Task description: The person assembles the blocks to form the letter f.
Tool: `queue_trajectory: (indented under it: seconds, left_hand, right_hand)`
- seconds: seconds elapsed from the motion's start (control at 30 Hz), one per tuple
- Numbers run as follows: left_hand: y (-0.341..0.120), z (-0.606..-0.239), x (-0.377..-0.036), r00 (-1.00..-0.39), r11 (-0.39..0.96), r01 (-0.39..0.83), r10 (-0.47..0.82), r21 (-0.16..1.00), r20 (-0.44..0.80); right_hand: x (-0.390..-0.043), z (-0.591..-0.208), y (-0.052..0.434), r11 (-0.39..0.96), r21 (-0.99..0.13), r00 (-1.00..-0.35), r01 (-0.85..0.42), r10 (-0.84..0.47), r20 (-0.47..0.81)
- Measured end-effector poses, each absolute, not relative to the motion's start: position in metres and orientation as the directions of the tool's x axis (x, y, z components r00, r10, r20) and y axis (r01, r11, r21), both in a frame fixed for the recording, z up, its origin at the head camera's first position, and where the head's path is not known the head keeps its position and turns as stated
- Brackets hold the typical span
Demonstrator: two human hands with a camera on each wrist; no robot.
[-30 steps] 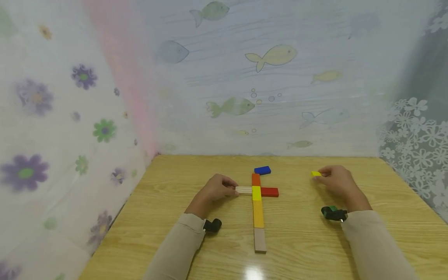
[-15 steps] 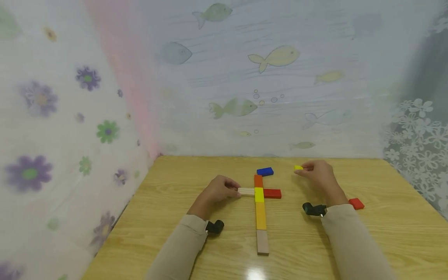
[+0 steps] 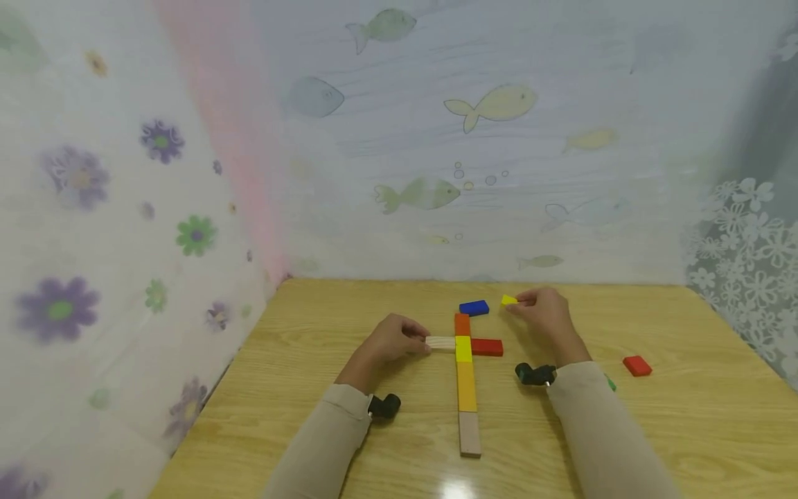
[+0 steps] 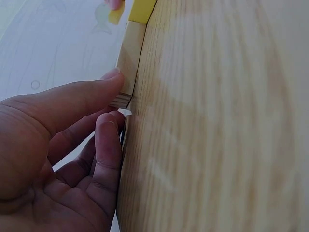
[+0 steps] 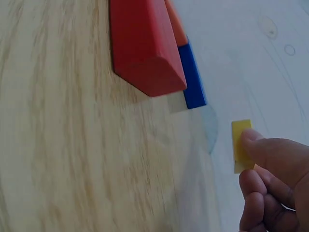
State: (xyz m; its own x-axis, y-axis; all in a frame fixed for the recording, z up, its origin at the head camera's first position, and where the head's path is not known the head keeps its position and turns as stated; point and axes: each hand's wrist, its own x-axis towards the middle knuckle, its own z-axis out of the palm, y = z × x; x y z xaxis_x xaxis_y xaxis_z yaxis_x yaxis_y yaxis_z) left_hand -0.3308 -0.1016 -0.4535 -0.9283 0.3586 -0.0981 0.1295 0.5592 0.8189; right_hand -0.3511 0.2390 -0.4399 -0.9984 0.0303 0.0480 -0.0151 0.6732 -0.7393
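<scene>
Flat blocks lie in a cross on the table. A yellow block (image 3: 463, 349) marks the crossing, with an orange-red block (image 3: 462, 324) behind it, a red block (image 3: 486, 347) to its right, and an orange-yellow block (image 3: 466, 387) and a greyish-tan block (image 3: 470, 434) in front. My left hand (image 3: 394, 338) pinches the outer end of the pale wooden block (image 4: 129, 58) forming the left arm. Between thumb and fingers, my right hand (image 3: 544, 310) holds a small yellow block (image 5: 242, 145) above the table, right of the blue block (image 3: 474, 308).
A loose red block (image 3: 637, 366) lies at the right, and a green block (image 3: 611, 382) is mostly hidden behind the right sleeve. Printed fabric (image 3: 486, 173) with fish stands along the table's back edge; a flowered sheet (image 3: 125, 277) bounds the left side.
My right hand has moved left with the small yellow block, approaching the blue block. The loose red block has come into sight behind the right arm. My left hand keeps its place on the pale block.
</scene>
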Motion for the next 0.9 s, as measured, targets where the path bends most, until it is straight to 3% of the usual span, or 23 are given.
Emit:
queue_trajectory:
  seconds: [0.9]
  left_hand:
    - [-0.1, -0.451, -0.328, -0.928, 0.546, 0.125, 0.36, 0.828, -0.098]
  right_hand:
    - [-0.359, -0.45, 0.221, 0.681, -0.73, -0.996, 0.058, 0.092, 0.006]
